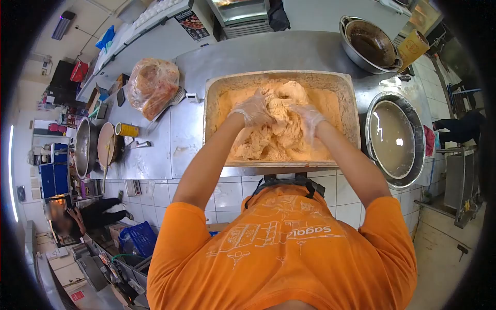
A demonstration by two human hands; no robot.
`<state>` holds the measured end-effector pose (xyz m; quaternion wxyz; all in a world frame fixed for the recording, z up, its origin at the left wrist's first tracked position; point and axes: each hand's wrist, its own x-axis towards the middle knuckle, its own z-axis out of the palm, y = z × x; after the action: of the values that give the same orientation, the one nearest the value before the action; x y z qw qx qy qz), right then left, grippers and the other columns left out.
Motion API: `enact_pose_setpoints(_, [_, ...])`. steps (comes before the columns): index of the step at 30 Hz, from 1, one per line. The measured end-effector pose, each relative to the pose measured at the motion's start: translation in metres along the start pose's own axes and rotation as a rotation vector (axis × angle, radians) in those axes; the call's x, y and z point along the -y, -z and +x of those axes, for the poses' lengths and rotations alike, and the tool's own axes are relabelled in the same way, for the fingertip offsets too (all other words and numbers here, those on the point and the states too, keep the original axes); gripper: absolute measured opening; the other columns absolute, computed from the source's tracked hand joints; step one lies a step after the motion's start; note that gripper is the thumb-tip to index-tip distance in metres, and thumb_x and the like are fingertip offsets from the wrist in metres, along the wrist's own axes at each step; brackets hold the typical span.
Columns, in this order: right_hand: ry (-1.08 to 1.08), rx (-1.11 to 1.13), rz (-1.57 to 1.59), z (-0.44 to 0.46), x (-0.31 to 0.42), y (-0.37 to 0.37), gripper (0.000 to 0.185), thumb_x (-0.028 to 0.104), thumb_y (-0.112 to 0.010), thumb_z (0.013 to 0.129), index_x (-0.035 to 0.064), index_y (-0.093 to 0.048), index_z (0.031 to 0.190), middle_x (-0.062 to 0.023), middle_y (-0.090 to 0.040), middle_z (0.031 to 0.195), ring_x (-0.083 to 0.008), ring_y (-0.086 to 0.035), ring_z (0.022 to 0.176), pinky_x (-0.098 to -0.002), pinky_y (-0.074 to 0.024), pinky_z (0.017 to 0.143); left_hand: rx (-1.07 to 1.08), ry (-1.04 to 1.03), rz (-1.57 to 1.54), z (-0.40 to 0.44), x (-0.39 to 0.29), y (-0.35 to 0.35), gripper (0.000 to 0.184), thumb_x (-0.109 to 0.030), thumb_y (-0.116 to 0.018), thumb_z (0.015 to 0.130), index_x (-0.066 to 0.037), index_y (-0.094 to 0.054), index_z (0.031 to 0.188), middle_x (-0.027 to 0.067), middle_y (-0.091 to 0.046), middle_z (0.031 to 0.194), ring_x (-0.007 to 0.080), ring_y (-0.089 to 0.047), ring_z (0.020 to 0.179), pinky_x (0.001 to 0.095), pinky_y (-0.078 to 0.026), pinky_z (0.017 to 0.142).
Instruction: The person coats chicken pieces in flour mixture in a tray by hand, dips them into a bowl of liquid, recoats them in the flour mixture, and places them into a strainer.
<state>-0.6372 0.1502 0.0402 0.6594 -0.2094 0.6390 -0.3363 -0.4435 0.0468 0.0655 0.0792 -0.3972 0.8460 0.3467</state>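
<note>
A large rectangular tub in front of me holds orange-tinted breading flour and a heap of thickly floured pieces, perhaps meat. Both my hands wear clear plastic gloves dusted with flour. My left hand lies against the left side of the heap, fingers spread and partly sunk in flour. On the opposite side, my right hand touches the pieces with its fingers stretched inward. Neither hand is visibly wrapped round a piece.
Right of the tub, a metal basin holds a bowl of cloudy liquid. Nested pots stand at the back right. Leftward are a plastic bag of raw meat, a small timer, a yellow can and pans. Another person is far left.
</note>
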Motion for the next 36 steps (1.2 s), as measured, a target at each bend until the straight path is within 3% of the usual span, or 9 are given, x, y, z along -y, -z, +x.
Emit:
enact_pose_setpoints(2, [0.094,-0.043,-0.213,-0.005,-0.001,0.021,0.075,0.052,-0.065,0.089,0.012,-0.044,0.149,-0.0177,-0.046,0.15,-0.0356,-0.048,0.131,-0.0548,-0.0368,0.108,-0.032,-0.096,0.072,-0.004,-0.005,0.005,0.099,-0.041,-0.085,0.072,-0.009,-0.036,0.152,0.0272,-0.045,0.145,0.0391,-0.054,0.127,0.042,-0.045,0.107])
enact_pose_setpoints(5, [0.172,-0.094,-0.492,-0.001,0.006,0.04,0.073,0.051,-0.066,0.088,0.0107,-0.047,0.145,-0.0189,-0.048,0.147,-0.0355,-0.051,0.129,-0.051,-0.0401,0.106,0.04,0.045,0.444,-0.005,0.0,0.008,0.087,-0.034,-0.079,0.079,-0.012,-0.037,0.151,0.0245,-0.048,0.141,0.0387,-0.052,0.128,0.0452,-0.046,0.105])
enact_pose_setpoints(12, [0.32,-0.296,-1.125,0.015,0.046,0.054,0.069,0.05,-0.068,0.084,0.0076,-0.055,0.137,-0.0219,-0.053,0.142,-0.0352,-0.057,0.123,-0.0421,-0.0477,0.101,-0.031,0.195,0.454,-0.028,0.005,-0.002,0.07,-0.03,-0.066,0.087,-0.012,-0.04,0.15,0.0249,-0.048,0.14,0.039,-0.053,0.126,0.0472,-0.048,0.103])
enact_pose_setpoints(17, [0.301,-0.124,-1.646,0.032,0.064,0.028,0.067,0.038,-0.076,0.078,0.0064,-0.057,0.134,-0.0206,-0.061,0.129,-0.0351,-0.062,0.115,-0.0429,-0.0518,0.096,-0.182,0.295,0.573,-0.034,-0.045,-0.024,0.062,-0.033,-0.065,0.088,-0.011,-0.046,0.142,0.0233,-0.05,0.138,0.0361,-0.059,0.12,0.0472,-0.048,0.098])
enact_pose_setpoints(19, [0.291,-0.017,-1.772,0.038,0.067,0.018,0.067,0.033,-0.08,0.075,0.0059,-0.058,0.132,-0.02,-0.064,0.124,-0.035,-0.065,0.111,-0.0432,-0.0534,0.094,-0.253,0.166,0.654,-0.038,-0.068,-0.044,0.051,-0.033,-0.065,0.088,-0.01,-0.055,0.133,0.0182,-0.054,0.132,0.0329,-0.061,0.114,0.0449,-0.047,0.096])
enact_pose_setpoints(23, [0.341,-0.037,-1.883,0.103,0.016,0.054,0.064,0.027,-0.08,0.074,0.0054,-0.059,0.131,-0.0185,-0.068,0.12,-0.0343,-0.067,0.109,-0.0434,-0.0558,0.091,0.0,0.129,0.669,-0.022,-0.099,-0.073,0.044,-0.037,-0.065,0.088,-0.01,-0.063,0.123,0.0143,-0.064,0.119,0.0316,-0.064,0.108,0.0452,-0.048,0.093])
enact_pose_setpoints(29, [0.405,-0.177,-1.793,0.05,0.032,0.094,0.04,0.021,-0.07,0.081,0.0047,-0.066,0.118,-0.0198,-0.07,0.116,-0.0338,-0.068,0.108,-0.0431,-0.0558,0.091,-0.044,0.21,0.424,-0.023,-0.093,-0.087,0.057,-0.054,-0.067,0.085,-0.006,-0.066,0.117,0.0179,-0.069,0.107,0.0318,-0.066,0.106,0.0436,-0.052,0.087])
enact_pose_setpoints(32, [0.324,-0.173,-1.774,0.034,0.051,0.105,0.038,0.021,-0.07,0.08,0.004,-0.069,0.114,-0.0209,-0.071,0.111,-0.0343,-0.069,0.106,-0.0433,-0.0557,0.09,-0.063,0.198,0.401,-0.009,-0.103,-0.085,0.062,-0.056,-0.068,0.083,-0.006,-0.065,0.119,0.0155,-0.069,0.111,0.0319,-0.066,0.106,0.0448,-0.052,0.089])
enact_pose_setpoints(36, [0.267,-0.258,-1.838,0.023,0.073,0.098,0.044,0.024,-0.073,0.078,0.0037,-0.069,0.117,-0.0218,-0.072,0.106,-0.0334,-0.069,0.108,-0.0429,-0.0555,0.09,0.189,0.058,0.71,0.015,-0.125,-0.096,0.054,-0.038,-0.063,0.091,-0.007,-0.058,0.135,0.0189,-0.052,0.141,0.0356,-0.049,0.132,0.0481,-0.046,0.101])
